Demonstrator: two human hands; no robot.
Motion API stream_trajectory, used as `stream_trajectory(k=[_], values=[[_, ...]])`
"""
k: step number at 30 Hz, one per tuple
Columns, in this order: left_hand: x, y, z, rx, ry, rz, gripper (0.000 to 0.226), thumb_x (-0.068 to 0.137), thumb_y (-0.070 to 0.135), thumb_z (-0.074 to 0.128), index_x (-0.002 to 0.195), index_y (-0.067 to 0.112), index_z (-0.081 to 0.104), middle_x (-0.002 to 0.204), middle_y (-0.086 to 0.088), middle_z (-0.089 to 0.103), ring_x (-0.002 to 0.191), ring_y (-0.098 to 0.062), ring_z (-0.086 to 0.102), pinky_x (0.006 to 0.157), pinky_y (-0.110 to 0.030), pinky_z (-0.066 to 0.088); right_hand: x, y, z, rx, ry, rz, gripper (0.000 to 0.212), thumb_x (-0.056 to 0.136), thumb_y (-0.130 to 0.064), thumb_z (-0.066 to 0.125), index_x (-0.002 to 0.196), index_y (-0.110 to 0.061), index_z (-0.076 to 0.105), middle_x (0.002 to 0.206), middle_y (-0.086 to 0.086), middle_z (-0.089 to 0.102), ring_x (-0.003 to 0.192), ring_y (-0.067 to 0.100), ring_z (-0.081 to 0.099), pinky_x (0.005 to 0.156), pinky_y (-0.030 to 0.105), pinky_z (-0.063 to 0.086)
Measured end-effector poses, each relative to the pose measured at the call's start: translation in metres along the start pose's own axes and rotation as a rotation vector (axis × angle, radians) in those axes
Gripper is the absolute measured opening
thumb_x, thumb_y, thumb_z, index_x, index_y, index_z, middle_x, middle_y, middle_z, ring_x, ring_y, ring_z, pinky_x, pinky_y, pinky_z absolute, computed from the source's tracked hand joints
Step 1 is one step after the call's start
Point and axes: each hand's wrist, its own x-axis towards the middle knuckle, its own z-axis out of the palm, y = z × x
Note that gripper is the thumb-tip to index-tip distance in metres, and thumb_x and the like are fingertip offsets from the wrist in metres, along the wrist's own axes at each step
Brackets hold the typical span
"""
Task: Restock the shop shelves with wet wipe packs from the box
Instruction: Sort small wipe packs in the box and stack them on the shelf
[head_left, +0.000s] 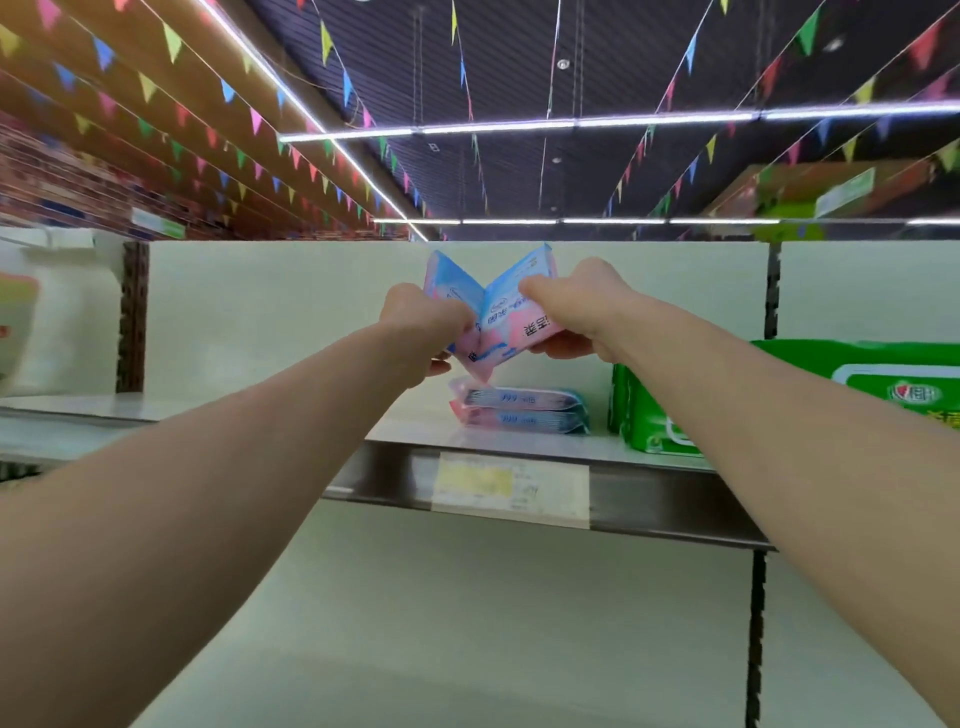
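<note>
Both arms reach up to the top shelf (395, 441). My left hand (423, 325) grips a pink and blue wet wipe pack (449, 283) and my right hand (582, 304) grips another pink and blue pack (519, 306). The two packs are tilted and meet in a V shape in the air above the shelf. Directly below them two matching packs (519, 408) lie stacked flat on the shelf. The box is out of view.
Large green wipe packs (660, 415) stand on the shelf just right of the stack. A price label (509, 488) sits on the shelf's front edge. A white bagged product (31, 322) is at the far left. Dark slotted uprights (132, 317) divide the white back panels.
</note>
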Motion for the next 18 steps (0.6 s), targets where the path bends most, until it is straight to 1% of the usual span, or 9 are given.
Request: stream_trajectory(k=[1,3,5,7,8,11,14,16,18], values=[[0.006,0.000,0.001,-0.022,-0.002,-0.021,0.020,0.088,0.006,0.061,0.103,0.006,0.047,0.098,-0.013,0.061,0.089,-0.023,0.062,0.054,-0.027,0.047,0.004,0.002,0.001,-0.027,0.020,0.010,0.017,0.092,-0.022,0.052,0.084,-0.008,0.049,0.073,0.013,0.064,0.050,0.021,0.058,0.038,0.019,0.041],[0.016,0.000,-0.001,-0.084,0.003,-0.064,0.020,0.090,0.009,0.059,0.102,0.007,0.044,0.098,-0.014,0.063,0.091,-0.022,0.063,0.066,-0.031,0.052,0.012,0.006,0.002,-0.105,0.059,0.029,0.019,0.090,-0.025,0.048,0.077,-0.011,0.046,0.068,0.010,0.060,0.051,0.020,0.048,0.044,0.022,0.032],[0.028,0.000,-0.005,-0.160,-0.001,-0.097,0.025,0.089,0.011,0.061,0.109,0.007,0.046,0.100,-0.013,0.063,0.095,-0.022,0.062,0.076,-0.037,0.053,0.017,0.009,0.002,-0.155,0.092,0.056,0.021,0.087,-0.028,0.049,0.073,-0.013,0.044,0.065,0.006,0.055,0.049,0.018,0.039,0.045,0.024,0.028],[0.037,0.001,-0.011,-0.224,-0.044,-0.132,0.032,0.088,0.012,0.061,0.117,0.009,0.049,0.104,-0.010,0.062,0.097,-0.023,0.061,0.081,-0.044,0.052,0.022,0.010,0.003,-0.155,0.097,0.098,0.019,0.087,-0.024,0.049,0.072,-0.012,0.045,0.061,0.006,0.053,0.045,0.016,0.039,0.041,0.019,0.028],[0.040,0.000,-0.013,-0.246,-0.083,-0.154,0.031,0.088,0.012,0.061,0.117,0.011,0.051,0.109,-0.009,0.061,0.098,-0.024,0.060,0.081,-0.047,0.051,0.024,0.010,0.005,-0.144,0.087,0.118,0.018,0.087,-0.020,0.048,0.072,-0.011,0.045,0.061,0.007,0.053,0.042,0.016,0.041,0.039,0.016,0.028],[0.046,-0.001,-0.013,-0.289,-0.222,-0.210,0.019,0.091,0.013,0.059,0.108,0.013,0.051,0.121,-0.010,0.058,0.105,-0.027,0.057,0.076,-0.054,0.051,0.029,0.010,0.012,-0.095,0.056,0.157,0.013,0.089,-0.009,0.048,0.076,-0.007,0.048,0.062,0.011,0.056,0.042,0.015,0.048,0.039,0.013,0.035],[0.052,-0.003,-0.010,-0.337,-0.320,-0.242,0.008,0.092,0.013,0.057,0.097,0.013,0.050,0.121,-0.011,0.060,0.112,-0.031,0.055,0.069,-0.055,0.051,0.032,0.008,0.022,0.011,0.050,0.181,0.004,0.089,-0.003,0.052,0.086,-0.002,0.051,0.063,0.014,0.059,0.039,0.015,0.055,0.039,0.017,0.046],[0.058,-0.003,-0.010,-0.341,-0.362,-0.244,0.011,0.092,0.014,0.057,0.101,0.013,0.051,0.121,-0.010,0.060,0.114,-0.034,0.054,0.073,-0.063,0.048,0.035,0.008,0.026,0.030,0.036,0.205,0.004,0.090,0.000,0.055,0.093,0.000,0.052,0.066,0.015,0.061,0.039,0.015,0.059,0.040,0.020,0.049],[0.066,-0.002,-0.012,-0.311,-0.368,-0.239,0.015,0.092,0.014,0.057,0.106,0.014,0.051,0.116,-0.009,0.061,0.111,-0.034,0.056,0.080,-0.071,0.041,0.039,0.008,0.028,0.036,0.002,0.248,0.003,0.091,0.001,0.055,0.089,0.001,0.054,0.071,0.016,0.065,0.051,0.019,0.064,0.049,0.027,0.055]])
